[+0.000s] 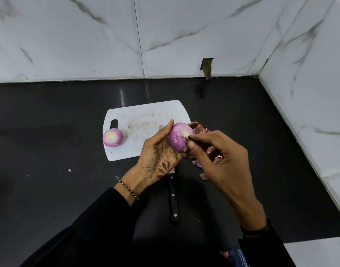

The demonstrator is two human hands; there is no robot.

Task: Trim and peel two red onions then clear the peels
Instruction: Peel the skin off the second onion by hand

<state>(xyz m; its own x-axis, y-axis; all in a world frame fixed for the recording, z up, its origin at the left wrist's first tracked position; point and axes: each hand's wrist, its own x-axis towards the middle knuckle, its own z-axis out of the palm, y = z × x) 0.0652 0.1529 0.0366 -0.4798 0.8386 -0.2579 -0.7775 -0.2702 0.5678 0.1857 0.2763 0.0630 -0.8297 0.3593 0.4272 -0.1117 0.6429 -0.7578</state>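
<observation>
My left hand grips a peeled red onion above the right edge of the white cutting board. My right hand pinches at the onion's cut end with thumb and forefinger. A second peeled red onion sits on the board's left side, cut face up. Loose onion peels lie on the black counter to the right of the board, partly hidden behind my right hand. A black-handled knife lies below my hands, its blade mostly hidden under my left hand.
The black counter meets white marble walls at the back and right, forming a corner at the far right. A small white speck lies on the counter left of my arm. A hole marks the back wall.
</observation>
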